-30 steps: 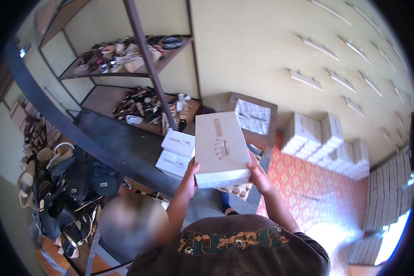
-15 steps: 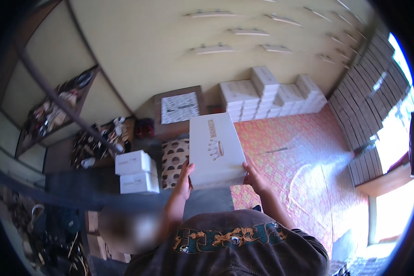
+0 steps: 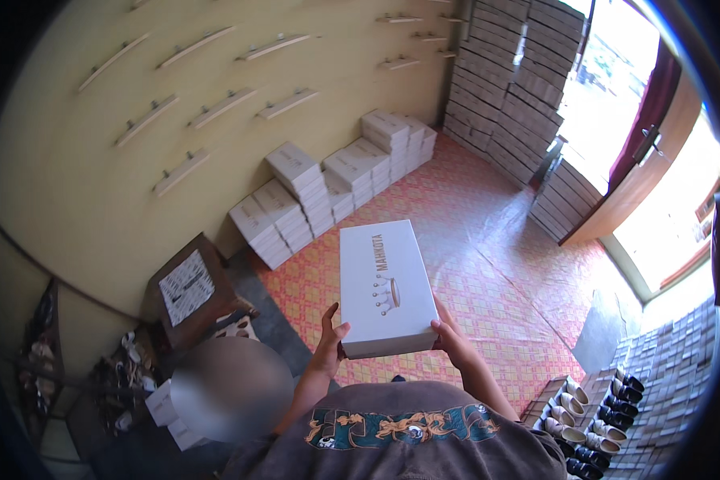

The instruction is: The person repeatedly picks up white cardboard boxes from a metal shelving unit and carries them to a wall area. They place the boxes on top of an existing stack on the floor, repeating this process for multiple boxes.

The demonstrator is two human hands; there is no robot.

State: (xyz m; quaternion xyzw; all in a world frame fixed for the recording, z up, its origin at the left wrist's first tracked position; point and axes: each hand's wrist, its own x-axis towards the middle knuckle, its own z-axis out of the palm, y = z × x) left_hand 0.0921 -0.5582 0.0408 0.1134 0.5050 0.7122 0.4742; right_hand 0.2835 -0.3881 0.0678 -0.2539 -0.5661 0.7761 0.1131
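A white lidded cardboard box (image 3: 366,312), printed with a gold crown and lettering, is held level in front of my body. My left hand (image 3: 332,342) grips its near left corner, the thumb against the near side. On the opposite corner my right hand (image 3: 450,334) is closed, its thumb at the lid's edge. The fingers beneath the box are partly hidden. The box looks like a shoe box, and its lid is on.
Stacks of white boxes (image 3: 296,172) line the wall below small wall shelves (image 3: 216,108). More boxes (image 3: 504,88) rise beside the open door (image 3: 648,152). Shoes (image 3: 568,408) stand in rows at lower right. A brown table (image 3: 208,244) and white boxes (image 3: 164,404) are at left.
My view and body have turned to the right, with the box still in both hands. The box now appears over the patterned floor, and the door and shoe rows have come into view.
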